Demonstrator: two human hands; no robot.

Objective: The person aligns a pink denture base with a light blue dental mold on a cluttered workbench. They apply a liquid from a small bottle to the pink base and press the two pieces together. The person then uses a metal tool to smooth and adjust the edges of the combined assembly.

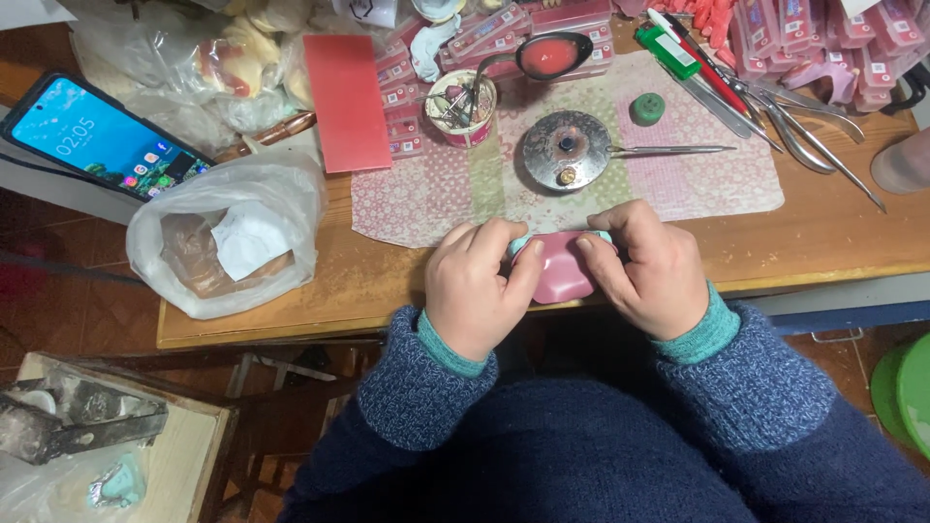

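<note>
Both hands, the left hand and right hand, keep a closed grip on a pink mould at the near edge of the counter. Beyond the mould, pink flat packets are stacked; left of them lies a red card. A small cup holds metal bits. Far left, a plastic bag contains white paper.

The wooden worktop carried a patterned cloth mat (pinkish, patchwork), a crumpled plastic bag, a red flat card, a phone and metal tweezers
</note>
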